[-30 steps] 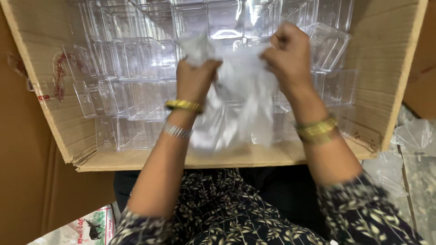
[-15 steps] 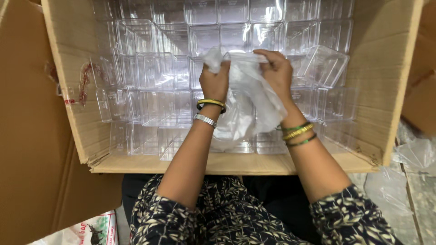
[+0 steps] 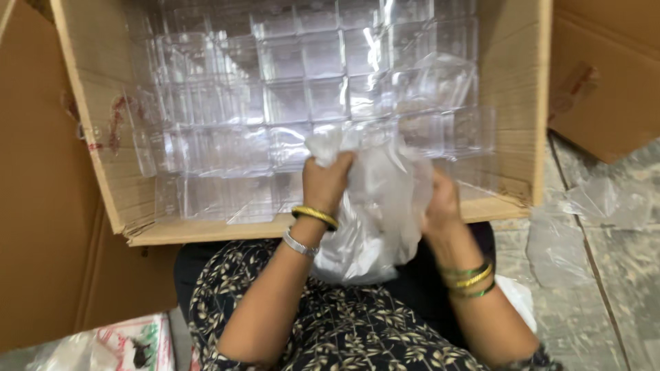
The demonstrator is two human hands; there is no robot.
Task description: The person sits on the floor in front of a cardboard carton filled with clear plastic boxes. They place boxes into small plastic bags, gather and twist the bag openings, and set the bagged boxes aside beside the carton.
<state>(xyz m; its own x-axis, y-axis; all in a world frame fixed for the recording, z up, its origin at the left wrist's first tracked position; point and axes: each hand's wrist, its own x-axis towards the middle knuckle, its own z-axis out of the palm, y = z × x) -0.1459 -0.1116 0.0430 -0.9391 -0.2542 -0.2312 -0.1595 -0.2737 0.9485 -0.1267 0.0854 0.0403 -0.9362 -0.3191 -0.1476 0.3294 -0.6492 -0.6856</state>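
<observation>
My left hand [image 3: 324, 180] grips the top of a crumpled, cloudy plastic bag [image 3: 375, 206] at the near rim of a big cardboard box [image 3: 103, 158]. My right hand [image 3: 440, 206] is closed on the bag's right side, lower down. The bag hangs between my arms over my lap. The box is packed with rows of clear plastic boxes [image 3: 302, 89]; one of them [image 3: 440, 79] sits tilted at the right. Bangles circle both wrists.
A brown cardboard flap [image 3: 41, 206] lies at the left, and another carton [image 3: 605, 75] stands at the upper right. Loose clear plastic wrap [image 3: 605, 203] lies on the grey floor at the right. A printed packet [image 3: 130, 343] is at the bottom left.
Both hands have pulled the plastic bag back from over the clear boxes toward my lap. The right hand dropped lower on the bag. The view has shifted left.
</observation>
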